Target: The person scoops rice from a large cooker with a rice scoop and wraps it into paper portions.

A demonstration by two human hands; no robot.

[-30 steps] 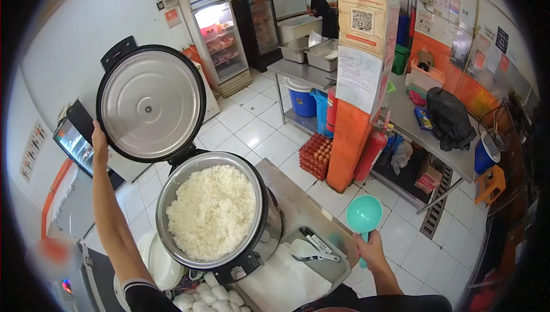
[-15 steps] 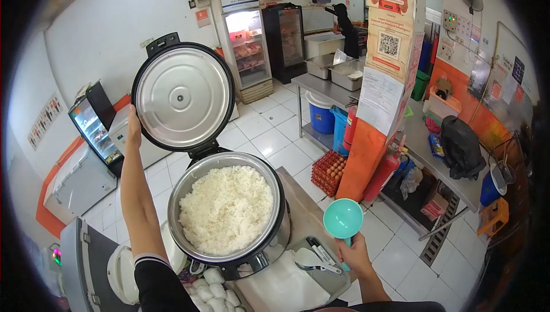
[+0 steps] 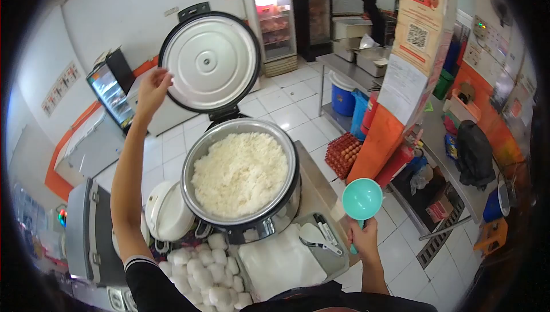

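Open left hand (image 3: 152, 87) props the hinged lid (image 3: 209, 63), likely stiff, at its rim. Right hand (image 3: 362, 236) clasps the scoop (image 3: 362, 199) by its handle; it looks light.

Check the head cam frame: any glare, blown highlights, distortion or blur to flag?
Head view: strong fisheye, so the pillar and floor tiles bow and the corners go black; the fridge interior is blown out white; the lid has a soft sheen, no hard glare; the rice shows grain texture; the scoop in the right hand is sharp; the far left edge smears.
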